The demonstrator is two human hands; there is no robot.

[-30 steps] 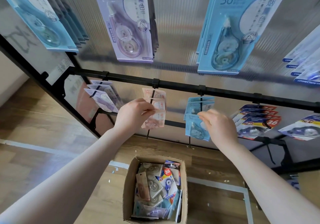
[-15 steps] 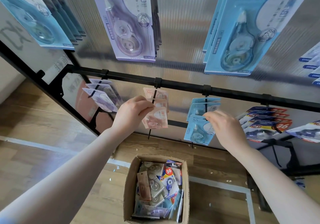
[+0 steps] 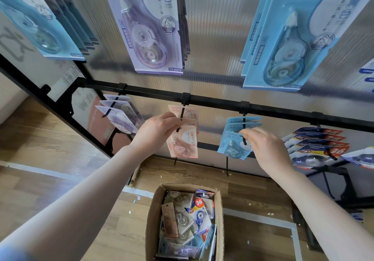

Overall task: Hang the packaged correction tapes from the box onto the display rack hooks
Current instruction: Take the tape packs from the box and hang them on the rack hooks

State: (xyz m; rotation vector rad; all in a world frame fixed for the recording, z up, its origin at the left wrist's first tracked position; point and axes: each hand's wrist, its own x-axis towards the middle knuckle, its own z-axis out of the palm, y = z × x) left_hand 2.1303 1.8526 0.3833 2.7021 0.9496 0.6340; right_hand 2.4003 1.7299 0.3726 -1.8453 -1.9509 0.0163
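Note:
My left hand (image 3: 156, 132) pinches the top of a pink correction tape pack (image 3: 183, 143) at the tip of a black hook (image 3: 179, 128) on the lower rail; two more pink packs hang behind it. My right hand (image 3: 263, 146) pinches a blue correction tape pack (image 3: 232, 146) at the front of the neighbouring hook (image 3: 244, 137), with two blue packs behind. An open cardboard box (image 3: 150, 224) on the floor below holds several mixed packs (image 3: 184, 222).
The black lower rail (image 3: 212, 101) also carries lilac packs (image 3: 119, 117) at left and dark blue-red packs (image 3: 315, 145) at right. Larger lilac (image 3: 149, 26) and blue packs (image 3: 287, 38) hang on the upper row. The rack's black legs stand on a wooden floor (image 3: 40, 151).
Both hands have stayed at their hooks. The pink and blue front packs have slid a little onto the hook tips and hang lower under the fingers. The camera has moved closer.

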